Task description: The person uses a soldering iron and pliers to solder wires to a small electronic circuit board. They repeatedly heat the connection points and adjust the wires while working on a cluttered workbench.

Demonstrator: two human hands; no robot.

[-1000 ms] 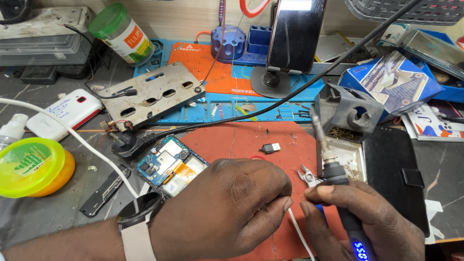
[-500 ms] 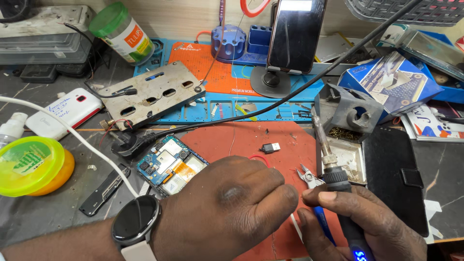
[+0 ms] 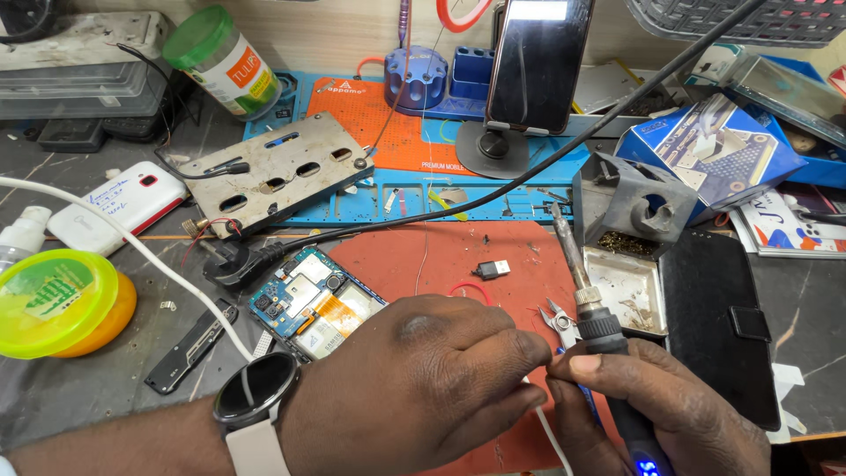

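- Nearest the front edge of the workbench, your left hand is curled into a loose fist, fingertips pinched together against your right hand; whatever they pinch is too small to make out. A round-faced watch sits on that wrist.
- Just beside it, your right hand is clenched around the dark handle of a soldering iron, which tilts up and away with its tip toward the holder.
- Between the two hands, small metal cutters lie on the red mat, partly covered.
- Left of your left hand, an opened phone board rests at the mat's left edge, touching a black plug.
- Farther out on the mat, a small black connector lies alone.
- Right of the mat, a grey iron holder stands over a tray of metal bits, with a black wallet case beside it.
- Toward the left edge, a yellow-green lid sits near a white phone.
- Toward the back edge, a phone on a stand is upright, and a green-capped jar leans at the back left.
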